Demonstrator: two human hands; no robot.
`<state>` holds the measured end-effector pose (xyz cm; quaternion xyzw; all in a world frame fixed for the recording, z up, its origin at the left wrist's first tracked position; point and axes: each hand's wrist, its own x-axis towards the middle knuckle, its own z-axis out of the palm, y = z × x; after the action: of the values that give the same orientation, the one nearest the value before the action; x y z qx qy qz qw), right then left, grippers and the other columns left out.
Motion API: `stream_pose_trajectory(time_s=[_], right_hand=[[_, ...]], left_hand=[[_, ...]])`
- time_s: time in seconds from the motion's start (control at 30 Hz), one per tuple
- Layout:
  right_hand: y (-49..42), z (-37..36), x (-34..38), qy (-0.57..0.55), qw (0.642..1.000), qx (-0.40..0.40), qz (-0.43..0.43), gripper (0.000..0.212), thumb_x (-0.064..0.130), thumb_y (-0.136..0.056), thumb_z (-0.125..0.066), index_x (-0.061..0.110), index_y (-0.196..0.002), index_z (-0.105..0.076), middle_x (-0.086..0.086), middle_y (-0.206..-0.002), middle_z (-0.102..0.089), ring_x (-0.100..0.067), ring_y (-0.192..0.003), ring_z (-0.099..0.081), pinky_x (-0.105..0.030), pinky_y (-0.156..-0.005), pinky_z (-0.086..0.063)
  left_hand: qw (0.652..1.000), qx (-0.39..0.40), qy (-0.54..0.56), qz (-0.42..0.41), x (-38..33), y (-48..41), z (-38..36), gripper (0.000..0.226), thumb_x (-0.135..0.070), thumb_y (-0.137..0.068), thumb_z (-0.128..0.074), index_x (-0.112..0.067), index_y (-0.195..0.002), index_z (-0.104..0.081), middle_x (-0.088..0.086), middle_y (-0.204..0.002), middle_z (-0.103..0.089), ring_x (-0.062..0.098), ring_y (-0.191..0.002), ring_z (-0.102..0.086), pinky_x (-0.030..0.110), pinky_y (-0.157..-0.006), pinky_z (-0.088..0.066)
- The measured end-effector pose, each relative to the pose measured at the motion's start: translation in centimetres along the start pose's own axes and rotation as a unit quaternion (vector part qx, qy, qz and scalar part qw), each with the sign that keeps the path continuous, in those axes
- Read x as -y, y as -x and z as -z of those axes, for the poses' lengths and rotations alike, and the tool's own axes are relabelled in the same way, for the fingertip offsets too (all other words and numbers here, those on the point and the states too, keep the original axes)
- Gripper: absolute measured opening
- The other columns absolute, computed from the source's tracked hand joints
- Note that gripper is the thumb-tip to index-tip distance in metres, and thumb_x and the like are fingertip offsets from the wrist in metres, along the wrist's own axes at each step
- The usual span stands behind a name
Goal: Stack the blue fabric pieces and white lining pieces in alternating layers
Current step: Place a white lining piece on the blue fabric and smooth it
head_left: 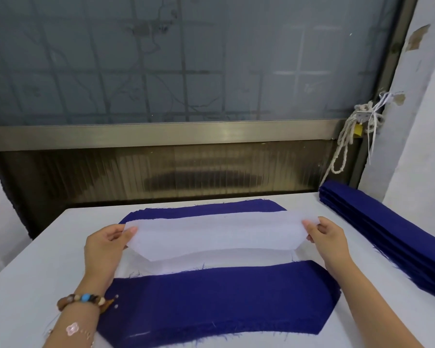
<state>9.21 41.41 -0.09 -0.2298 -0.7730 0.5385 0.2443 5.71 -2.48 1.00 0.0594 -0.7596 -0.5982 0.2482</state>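
Note:
A white lining piece [216, 234] hangs stretched between my hands above the table. My left hand [106, 247] pinches its left end and my right hand [329, 241] pinches its right end. Behind it lies a blue fabric piece [199, 210], only its far edge showing. Under the held piece a stack of white lining [211, 263] rests on the table. Nearest to me lies a wide blue fabric piece [219, 302] with frayed edges.
A tall pile of folded blue fabric [392, 234] runs along the table's right side. The white table [35, 267] ends at a window wall with a metal sill [161, 135]. A knotted white rope [349, 136] hangs at the right.

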Motion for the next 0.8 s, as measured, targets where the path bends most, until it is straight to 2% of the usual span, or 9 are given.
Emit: stream_pose_trajectory(time_s=[0.1, 0.23, 0.37, 0.47, 0.5, 0.57, 0.67, 0.8], right_hand=[[1.2, 0.9, 0.0, 0.009, 1.000, -0.007, 0.009, 0.052, 0.036, -0.091, -0.062, 0.008, -0.134, -0.050, 0.000, -0.075, -0.062, -0.013, -0.074, -0.060, -0.029, -0.075, -0.042], [3.6, 2.5, -0.4, 0.020, 0.999, 0.009, 0.027, 0.043, 0.035, -0.090, -0.063, -0.002, -0.109, -0.053, -0.014, -0.071, -0.063, -0.016, -0.068, -0.061, -0.028, -0.068, -0.044], [5.8, 4.0, -0.8, 0.033, 0.999, 0.025, 0.032, 0.039, 0.034, -0.089, -0.065, -0.001, -0.099, -0.054, -0.015, -0.071, -0.063, -0.022, -0.065, -0.057, -0.034, -0.064, -0.043], [7.2, 4.9, -1.2, 0.041, 0.998, 0.032, 0.034, 0.035, 0.032, -0.089, -0.064, -0.001, -0.092, -0.054, -0.014, -0.064, -0.054, -0.021, -0.062, -0.047, -0.033, -0.061, -0.036], [7.7, 5.1, -1.3, 0.041, 0.998, 0.037, 0.032, 0.032, 0.032, -0.089, -0.064, 0.001, -0.088, -0.055, -0.010, -0.062, -0.052, -0.021, -0.062, -0.045, -0.033, -0.060, -0.034], [8.6, 5.3, -1.7, 0.043, 0.998, 0.046, 0.030, 0.030, 0.030, -0.089, -0.064, 0.003, -0.081, -0.055, -0.007, -0.061, -0.049, -0.020, -0.060, -0.042, -0.032, -0.060, -0.033], [9.4, 5.3, -2.1, 0.068, 0.996, 0.035, 0.044, 0.028, 0.026, -0.089, -0.065, 0.003, -0.079, -0.053, -0.004, -0.061, -0.044, -0.019, -0.059, -0.039, -0.032, -0.059, -0.031], [9.8, 4.9, -1.9, 0.105, 0.991, 0.035, 0.075, 0.016, 0.021, -0.089, -0.065, 0.012, -0.080, -0.056, -0.005, -0.063, -0.050, -0.020, -0.060, -0.045, -0.031, -0.057, -0.037]], left_hand=[[1.000, 0.003, -0.001, -0.002, -1.0, 0.8, 0.8, 0.016, -0.019, -0.084, -0.074, -0.031, -0.079, -0.065, -0.007, -0.083, -0.068, 0.016, -0.081, -0.064, 0.027, -0.068, -0.051], [1.000, 0.026, -0.015, -0.001, -1.1, 2.4, 3.2, 0.015, -0.019, -0.084, -0.075, -0.030, -0.076, -0.067, -0.005, -0.080, -0.071, 0.018, -0.078, -0.066, 0.028, -0.064, -0.051], [0.998, 0.044, -0.026, 0.036, -0.1, 4.3, 5.0, 0.012, -0.018, -0.081, -0.078, -0.025, -0.076, -0.069, -0.003, -0.078, -0.071, 0.021, -0.079, -0.067, 0.028, -0.063, -0.052], [0.996, 0.064, -0.013, 0.063, 0.7, 5.6, 5.8, 0.008, -0.017, -0.077, -0.081, -0.018, -0.074, -0.074, 0.000, -0.073, -0.074, 0.027, -0.078, -0.069, 0.040, -0.074, -0.057], [0.996, 0.064, -0.017, 0.064, 0.8, 6.0, 5.9, 0.009, -0.017, -0.076, -0.082, -0.018, -0.071, -0.075, -0.002, -0.070, -0.074, 0.028, -0.077, -0.069, 0.040, -0.074, -0.056], [0.996, 0.059, -0.025, 0.059, 1.0, 6.6, 6.2, 0.012, -0.018, -0.076, -0.082, -0.020, -0.067, -0.074, -0.005, -0.067, -0.073, 0.025, -0.073, -0.069, 0.036, -0.068, -0.055], [0.995, 0.078, -0.040, 0.047, 1.4, 7.4, 6.3, 0.009, -0.017, -0.078, -0.080, -0.019, -0.070, -0.076, -0.001, -0.069, -0.074, 0.028, -0.074, -0.070, 0.033, -0.071, -0.055], [0.995, 0.060, -0.085, 0.013, 2.3, 8.4, 6.5, 0.011, -0.020, -0.081, -0.078, -0.020, -0.070, -0.075, -0.006, -0.069, -0.073, 0.021, -0.072, -0.069, 0.012, -0.060, -0.044]])
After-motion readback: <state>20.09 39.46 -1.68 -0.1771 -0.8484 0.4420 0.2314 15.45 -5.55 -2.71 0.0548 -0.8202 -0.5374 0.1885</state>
